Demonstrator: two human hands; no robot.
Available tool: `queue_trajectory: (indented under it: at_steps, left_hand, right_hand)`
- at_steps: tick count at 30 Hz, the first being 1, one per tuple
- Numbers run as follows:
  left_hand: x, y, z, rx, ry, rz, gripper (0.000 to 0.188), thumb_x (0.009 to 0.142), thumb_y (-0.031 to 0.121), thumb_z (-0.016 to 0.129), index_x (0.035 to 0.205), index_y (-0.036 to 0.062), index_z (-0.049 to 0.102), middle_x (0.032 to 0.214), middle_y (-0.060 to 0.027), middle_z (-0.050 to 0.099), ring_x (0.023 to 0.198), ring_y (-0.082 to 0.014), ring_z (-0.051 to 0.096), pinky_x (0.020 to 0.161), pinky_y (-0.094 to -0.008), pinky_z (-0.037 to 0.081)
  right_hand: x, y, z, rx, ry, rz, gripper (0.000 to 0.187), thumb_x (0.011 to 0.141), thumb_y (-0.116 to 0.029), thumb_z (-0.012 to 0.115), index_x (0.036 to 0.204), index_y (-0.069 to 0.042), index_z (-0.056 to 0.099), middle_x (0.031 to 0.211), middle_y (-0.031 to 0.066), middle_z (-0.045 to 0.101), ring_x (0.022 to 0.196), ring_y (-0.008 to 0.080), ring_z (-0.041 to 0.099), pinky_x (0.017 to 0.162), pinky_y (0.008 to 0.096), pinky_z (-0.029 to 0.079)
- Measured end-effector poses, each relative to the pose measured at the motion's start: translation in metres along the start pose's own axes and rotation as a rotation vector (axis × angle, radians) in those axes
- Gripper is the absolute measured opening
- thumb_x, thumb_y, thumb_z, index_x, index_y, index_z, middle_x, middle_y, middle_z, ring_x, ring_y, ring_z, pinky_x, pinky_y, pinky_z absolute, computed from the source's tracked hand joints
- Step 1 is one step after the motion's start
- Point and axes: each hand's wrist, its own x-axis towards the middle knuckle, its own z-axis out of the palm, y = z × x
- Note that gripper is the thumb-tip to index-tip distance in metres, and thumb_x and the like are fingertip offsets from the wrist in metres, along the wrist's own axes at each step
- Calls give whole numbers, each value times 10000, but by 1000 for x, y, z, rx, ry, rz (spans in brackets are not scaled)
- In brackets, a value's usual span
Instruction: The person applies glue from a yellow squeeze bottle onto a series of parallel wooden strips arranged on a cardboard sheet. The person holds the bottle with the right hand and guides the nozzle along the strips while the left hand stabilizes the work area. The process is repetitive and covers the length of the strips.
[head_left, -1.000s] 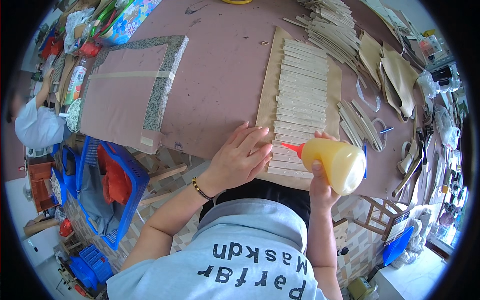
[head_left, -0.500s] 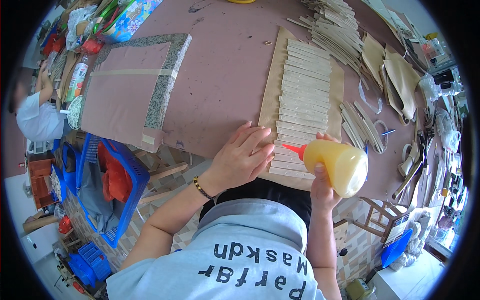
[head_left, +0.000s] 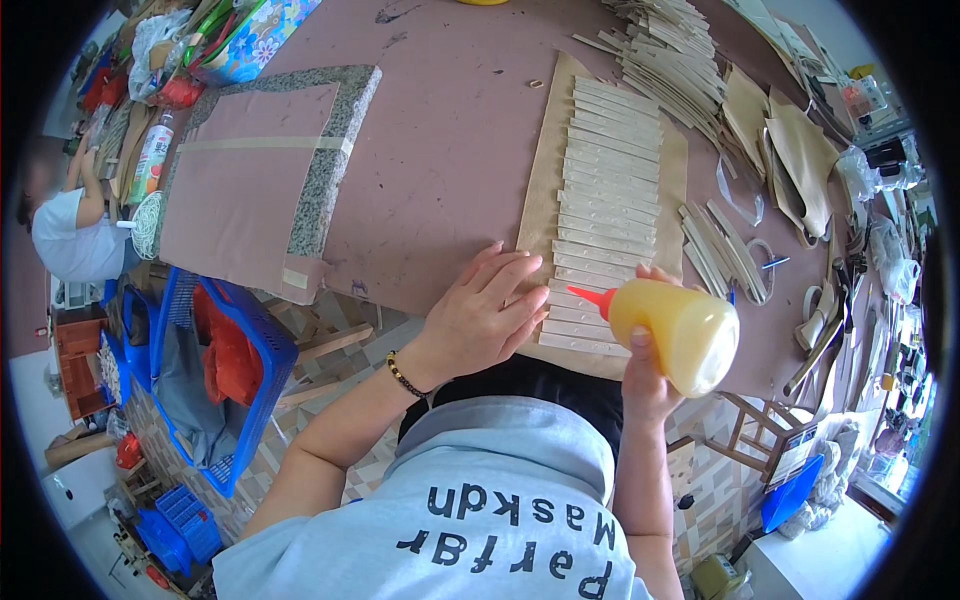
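Observation:
A squeeze bottle [head_left: 690, 335] of yellowish liquid with a red pointed nozzle is gripped in my right hand [head_left: 650, 375]. It is tilted so that the nozzle points left, over the near part of a row of pale flat strips [head_left: 610, 190]. The strips lie side by side on a tan sheet [head_left: 548, 160], and small glossy drops show on many of them. My left hand [head_left: 490, 310] rests with fingers apart at the left edge of the sheet, its fingertips by the nearest strips. A dark beaded bracelet is on that wrist.
A granite slab [head_left: 355, 105] with a brown board [head_left: 250, 190] lies at the table's left. Loose strips [head_left: 670, 60] are heaped beyond the row, and more strips [head_left: 712, 250] lie to its right. Below the table's left edge stands a blue basket [head_left: 265, 345]. Another person [head_left: 80, 225] is at far left.
The bottle and its nozzle have shifted very slightly to the right. My left hand has stayed in place.

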Motion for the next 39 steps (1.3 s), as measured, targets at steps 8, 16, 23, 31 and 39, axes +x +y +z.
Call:
queue_trajectory:
  at_steps: [8,16,23,31,39]
  left_hand:
    - [-2,0,0,-8,-5,-1,197,860,159,660,1025,51,673,1184,-157,569,1136,-319,556,1031,-493,434]
    - [0,-1,1,-10,-9,-4,196,856,152,666,1024,51,673,1175,-147,576,1137,-315,555,1030,-497,435]
    - [0,0,1,0,1,0,190,857,151,667,1018,50,672,1154,-141,586,1129,-311,558,1031,-495,437]
    - [0,0,1,1,9,2,190,853,144,667,1020,53,673,1143,-132,593,1128,-308,559,1031,-491,437]
    - [2,1,0,22,-8,4,193,855,141,661,1027,54,672,1125,-131,597,1120,-309,560,1027,-489,438]
  right_hand:
    - [-2,2,-10,-81,-30,-11,632,875,-188,719,1347,-25,333,1266,180,582,1203,288,552,1070,422,374]
    - [-7,5,-12,-23,77,8,647,882,-180,709,1363,-18,308,1281,209,565,1212,330,552,1067,440,387]
    - [-8,5,-23,-12,132,30,627,877,-182,711,1362,-22,346,1273,204,574,1182,311,572,1045,437,418]
    - [-8,-1,-43,-80,200,2,571,885,-180,702,1346,-24,403,1262,211,583,1180,325,577,1008,434,462]
    - [-6,5,-15,-29,68,3,643,882,-149,694,1365,-14,292,1282,210,564,1222,324,547,1067,457,392]
